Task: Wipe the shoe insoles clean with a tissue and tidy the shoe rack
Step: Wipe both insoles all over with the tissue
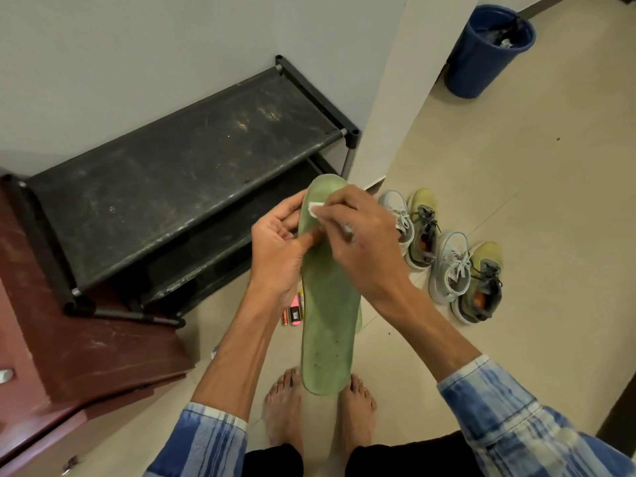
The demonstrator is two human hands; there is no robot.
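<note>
Nearest, the person's bare feet (285, 407) stand on the tiled floor (516, 201), with the heel end of a green insole (328, 321) hanging between them. The left hand (278, 246) grips the insole's upper left edge, fingers curled round it. The right hand (361, 246) pinches a small white tissue (315, 210) against the insole near its toe end. Below the hands, a battery (285, 317) and a pink object (295, 315) lie on the floor. To the right, four shoes (449, 266) sit in a row. The dusty black shoe rack (192, 173) stands by the wall, a blue bin (488, 49) farther off.
</note>
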